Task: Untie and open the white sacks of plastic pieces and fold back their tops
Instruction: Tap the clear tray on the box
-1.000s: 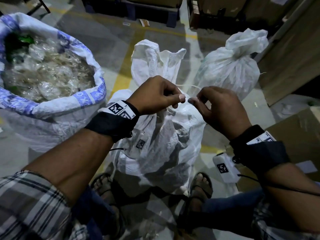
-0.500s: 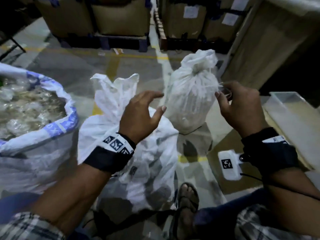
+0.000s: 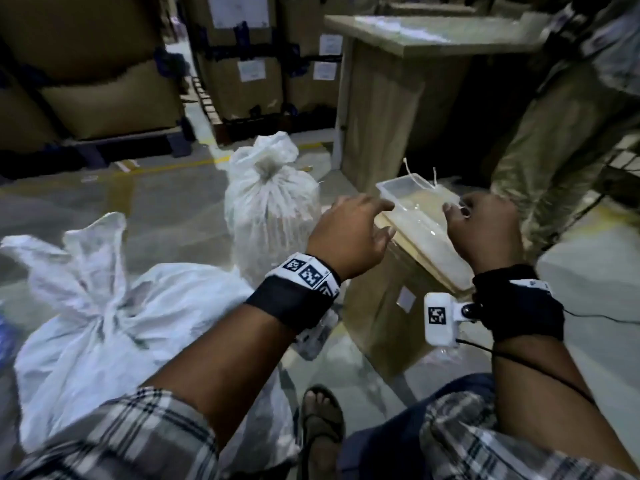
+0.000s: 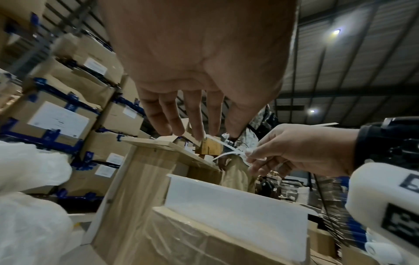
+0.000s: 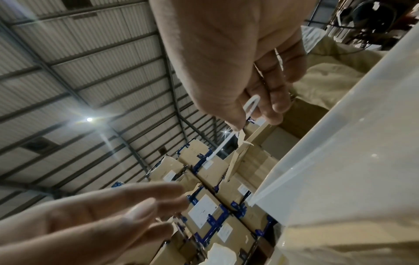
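The near white sack slumps at lower left with its neck bunched and no tie showing on it. Behind it stands a second white sack, its top tied. My right hand pinches a thin white tie over a clear plastic tray; the tie's two ends stick up. In the wrist views the right hand holds the tie between thumb and fingers. My left hand hovers beside it, fingers straight, holding nothing.
The tray lies on a wrapped cardboard box at my right knee. A wooden table stands behind it, with a person in khaki clothes beside it. Stacked cartons on pallets line the far side. My sandalled foot is below.
Both hands left the near sack's neck and moved right. The left hand let go and opened; the right hand carried the tie over the tray. The view swung right, off the blue-trimmed sack.
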Available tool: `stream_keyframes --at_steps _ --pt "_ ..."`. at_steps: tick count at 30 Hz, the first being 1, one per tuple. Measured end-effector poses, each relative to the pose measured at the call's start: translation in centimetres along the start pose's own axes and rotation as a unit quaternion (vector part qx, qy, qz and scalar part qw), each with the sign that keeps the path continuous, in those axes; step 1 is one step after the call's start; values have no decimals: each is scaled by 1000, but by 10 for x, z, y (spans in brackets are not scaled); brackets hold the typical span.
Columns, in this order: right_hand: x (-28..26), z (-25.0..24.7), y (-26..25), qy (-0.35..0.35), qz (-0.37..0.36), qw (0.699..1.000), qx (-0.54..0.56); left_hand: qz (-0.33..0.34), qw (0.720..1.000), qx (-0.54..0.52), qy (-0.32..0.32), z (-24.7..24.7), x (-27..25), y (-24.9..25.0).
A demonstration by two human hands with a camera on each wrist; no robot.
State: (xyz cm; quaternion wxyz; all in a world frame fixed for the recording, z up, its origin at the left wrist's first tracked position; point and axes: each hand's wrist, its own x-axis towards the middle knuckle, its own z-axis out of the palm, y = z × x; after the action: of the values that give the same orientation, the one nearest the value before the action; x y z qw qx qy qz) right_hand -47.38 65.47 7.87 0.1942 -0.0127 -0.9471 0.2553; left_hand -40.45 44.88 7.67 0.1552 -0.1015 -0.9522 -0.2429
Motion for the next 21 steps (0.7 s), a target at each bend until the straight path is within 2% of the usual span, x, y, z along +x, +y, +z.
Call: stream_keyframes --at_steps 5,11,15,21 --pt "1 -5 31 -53 55 996 -39 30 995 54 -72 38 24 27" --pt "0 -1 42 -172 70 981 -60 53 980 131 -142 67 29 25" --pt "1 -2 43 -181 63 978 -79 61 973 149 -165 78 29 20" --pt "3 -1 50 -194 80 972 -109 68 975 152 -148 81 31 18"
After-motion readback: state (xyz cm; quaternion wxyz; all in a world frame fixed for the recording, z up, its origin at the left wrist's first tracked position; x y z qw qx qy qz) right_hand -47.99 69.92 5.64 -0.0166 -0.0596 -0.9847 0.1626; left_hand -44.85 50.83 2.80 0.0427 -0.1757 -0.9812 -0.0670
